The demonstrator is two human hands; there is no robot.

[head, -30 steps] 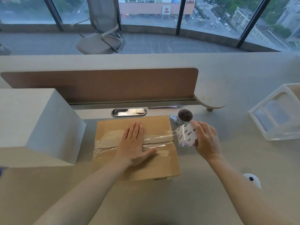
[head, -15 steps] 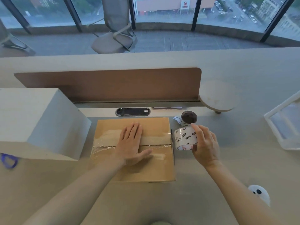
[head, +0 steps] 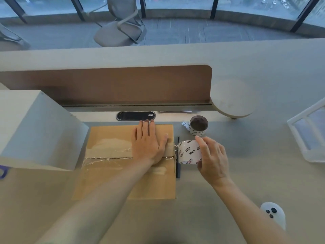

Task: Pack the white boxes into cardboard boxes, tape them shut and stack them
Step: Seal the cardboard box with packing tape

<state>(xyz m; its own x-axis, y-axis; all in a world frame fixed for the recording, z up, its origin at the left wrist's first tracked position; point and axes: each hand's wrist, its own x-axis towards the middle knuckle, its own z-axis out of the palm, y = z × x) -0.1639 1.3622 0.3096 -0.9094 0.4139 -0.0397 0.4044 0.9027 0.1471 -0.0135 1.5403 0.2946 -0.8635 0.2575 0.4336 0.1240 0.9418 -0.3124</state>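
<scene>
we see a wide, matte grey desk (head: 246,182) under a curved wall of glass, with a grey office chair (head: 121,30) on the floor beyond it. a long brown divider panel (head: 114,85) with a rounded corner stands across the desk. at our left sits a large smooth white box (head: 35,131), its near corner just beside the cardboard box (head: 109,136).

the cardboard box is flat-topped and tan, its flaps shut, and a glossy, wrinkled strip of clear tape (head: 105,158) runs along the seam. our left hand (head: 149,145) lies flat on its right half, fingers straight and together, thumb out toward the right edge, palm pressing on the taped seam. our right hand (head: 212,161) is just off that edge, fingers curled round a white printed tape roll (head: 188,152) held on edge, with a short shiny stretch of tape reaching from roll to box. a second tape roll (head: 198,125) lies flat behind it. a slim dark stick (head: 178,170) lies along the box's right side.
</scene>
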